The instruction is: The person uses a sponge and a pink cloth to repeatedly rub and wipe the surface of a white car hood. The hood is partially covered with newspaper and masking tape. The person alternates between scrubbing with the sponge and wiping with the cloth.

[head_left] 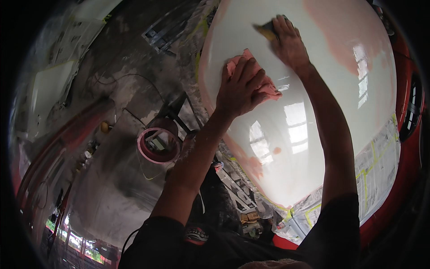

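Note:
A glossy white car panel [286, 161] with pinkish patches curves up before me and reflects window light. Pressed on its left part, my left hand [239, 87] grips a crumpled pink cloth [269, 89], fingers curled over it. Farther off and to the right, my right hand [289, 48] is closed over a dark sanding pad [267, 30] with a yellowish edge, held against the panel. The pad and fingertips are slightly blurred, and the palm hides much of the pad.
Masking paper [374, 163] with yellow-green tape borders the panel. A pink-rimmed bucket [142, 150] with liquid and something inside stands at left. Beyond it are a thin cable [127, 76] and a metal frame [168, 33] on the stained floor. Red bodywork [401, 179] lies right.

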Action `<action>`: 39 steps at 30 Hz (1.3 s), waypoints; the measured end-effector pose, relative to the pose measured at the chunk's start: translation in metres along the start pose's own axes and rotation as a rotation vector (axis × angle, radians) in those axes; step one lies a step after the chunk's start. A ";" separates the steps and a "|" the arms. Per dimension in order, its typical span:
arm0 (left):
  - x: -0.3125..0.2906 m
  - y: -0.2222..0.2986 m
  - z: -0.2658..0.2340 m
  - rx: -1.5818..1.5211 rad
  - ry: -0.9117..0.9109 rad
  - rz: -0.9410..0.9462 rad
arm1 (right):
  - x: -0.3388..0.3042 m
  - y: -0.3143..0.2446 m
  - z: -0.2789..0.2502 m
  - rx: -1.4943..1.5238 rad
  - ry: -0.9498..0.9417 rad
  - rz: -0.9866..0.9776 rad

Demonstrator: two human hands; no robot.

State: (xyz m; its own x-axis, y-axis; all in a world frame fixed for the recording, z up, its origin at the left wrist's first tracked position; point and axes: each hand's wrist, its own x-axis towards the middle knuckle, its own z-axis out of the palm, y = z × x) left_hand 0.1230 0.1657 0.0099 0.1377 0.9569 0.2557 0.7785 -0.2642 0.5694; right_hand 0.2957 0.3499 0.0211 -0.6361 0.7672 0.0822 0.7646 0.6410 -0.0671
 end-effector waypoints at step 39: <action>-0.006 -0.004 -0.005 0.002 -0.072 -0.041 | -0.018 -0.038 -0.001 -0.011 -0.116 -0.163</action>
State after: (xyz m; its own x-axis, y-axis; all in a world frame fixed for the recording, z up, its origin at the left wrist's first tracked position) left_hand 0.1160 0.1601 0.0106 0.1495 0.9732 0.1749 0.7856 -0.2243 0.5767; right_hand 0.2779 0.3114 0.0236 -0.7589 0.6507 -0.0237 0.6510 0.7574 -0.0510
